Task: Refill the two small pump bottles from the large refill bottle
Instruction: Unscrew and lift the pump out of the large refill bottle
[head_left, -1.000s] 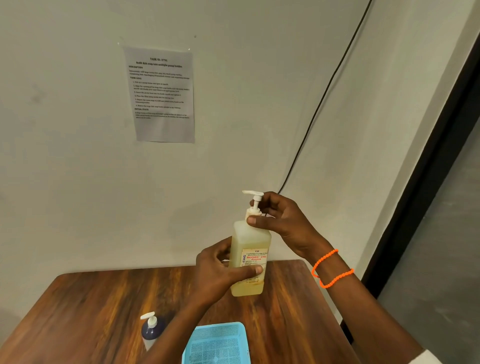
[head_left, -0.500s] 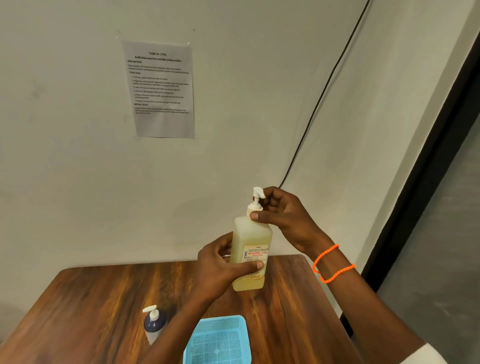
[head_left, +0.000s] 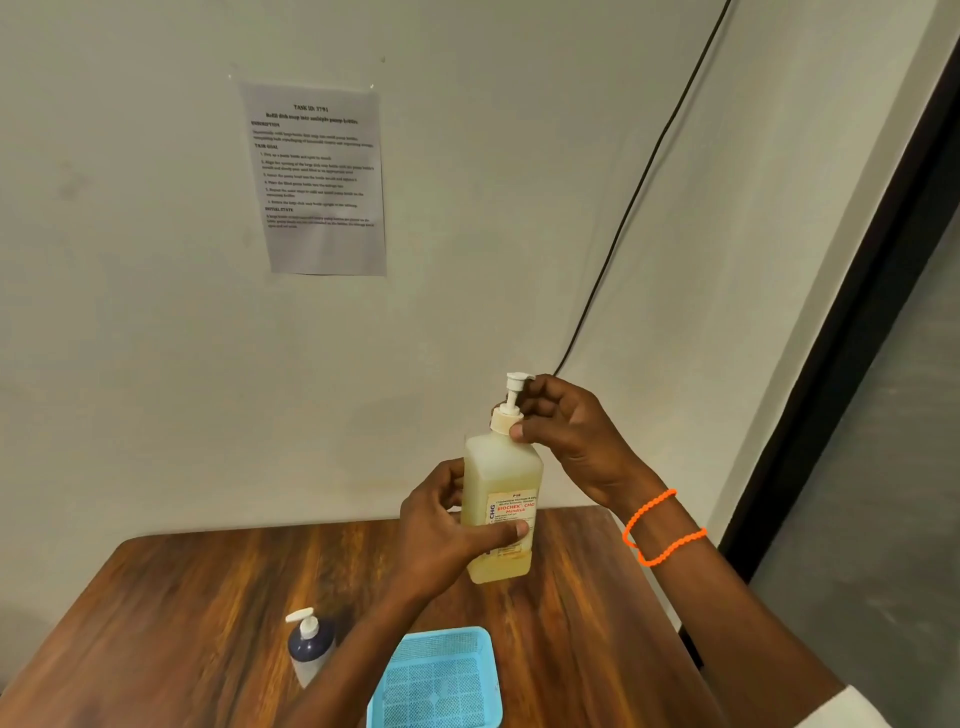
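Note:
A large refill bottle (head_left: 500, 475) of yellowish liquid, with a white pump top (head_left: 511, 402), is held upright above the wooden table (head_left: 208, 587). My left hand (head_left: 441, 535) wraps its lower body, thumb across the label. My right hand (head_left: 566, 431) pinches the pump's collar with thumb and fingers. A small pump bottle (head_left: 310, 649), dark blue at the top with a white pump, stands on the table at the lower left, partly behind my left forearm. Only one small bottle is visible.
A light blue mesh basket (head_left: 441, 680) sits at the table's near edge, under my arms. A printed sheet (head_left: 322, 182) is taped to the wall, and a black cable (head_left: 639, 187) runs down it. A dark door frame (head_left: 852, 312) stands on the right.
The pump nozzle has turned from pointing left, through pointing toward me, round to the right under my right hand's fingers. The bottle stays held in the same place.

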